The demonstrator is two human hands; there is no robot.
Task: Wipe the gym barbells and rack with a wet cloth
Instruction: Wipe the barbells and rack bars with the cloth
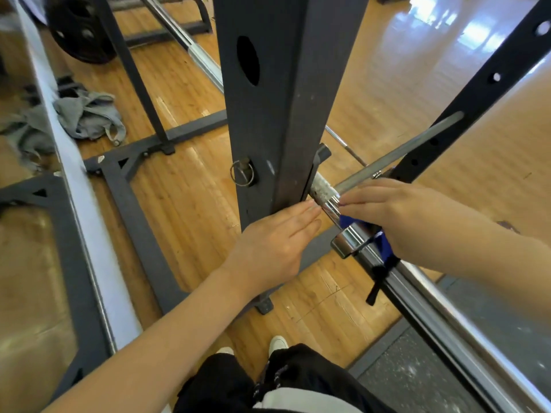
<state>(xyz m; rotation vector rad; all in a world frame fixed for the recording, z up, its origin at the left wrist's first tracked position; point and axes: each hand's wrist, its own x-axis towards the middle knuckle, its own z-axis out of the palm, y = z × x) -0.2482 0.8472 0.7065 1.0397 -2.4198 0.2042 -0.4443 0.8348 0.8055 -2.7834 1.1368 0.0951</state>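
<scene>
A chrome barbell point(423, 296) runs from the lower right up to the black rack upright point(277, 114), where its shaft meets the post. My right hand point(396, 216) lies flat over the barbell sleeve with straight fingers, pressing a blue cloth point(384, 245) against the metal; most of the cloth is hidden under the palm. My left hand point(274, 242) is flat with straight fingers, its tips touching the bar beside the upright. A black strap point(377, 281) hangs from the cloth under the bar.
A grey safety bar point(399, 156) spans to a second holed upright point(465, 96) at right. A mirror point(26, 180) at left reflects the rack base and a grey rag point(89, 117). A weight plate point(77, 28) and another barbell point(190, 46) lie beyond.
</scene>
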